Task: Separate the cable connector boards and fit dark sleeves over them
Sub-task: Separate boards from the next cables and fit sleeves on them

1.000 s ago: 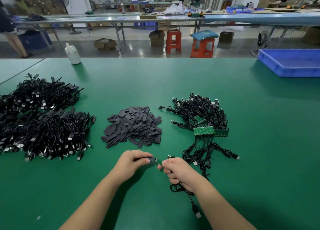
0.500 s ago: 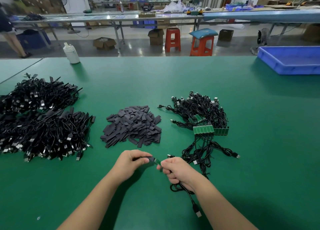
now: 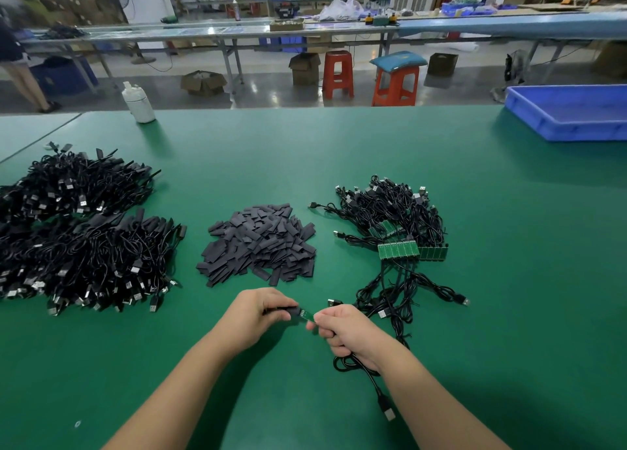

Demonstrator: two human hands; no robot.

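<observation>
My left hand (image 3: pixel 258 313) pinches a dark sleeve (image 3: pixel 286 311) near the table's front. My right hand (image 3: pixel 349 330) grips a black cable (image 3: pixel 368 376) whose small green connector board (image 3: pixel 307 315) pokes out between the two hands, its end partly inside the sleeve. A heap of loose dark sleeves (image 3: pixel 259 244) lies just beyond my hands. To the right, a tangle of cables (image 3: pixel 390 208) still carries joined strips of green boards (image 3: pixel 398 249). Large piles of sleeved cables (image 3: pixel 84 246) lie at the left.
A blue plastic tray (image 3: pixel 570 116) stands at the back right of the green table (image 3: pixel 509 280). A white bottle (image 3: pixel 138 102) stands at the back left edge. Beyond the table are stools, benches and a person's legs at far left.
The hands stay almost where they were. A bit more of the green board shows between them now, and the view has tilted slightly.
</observation>
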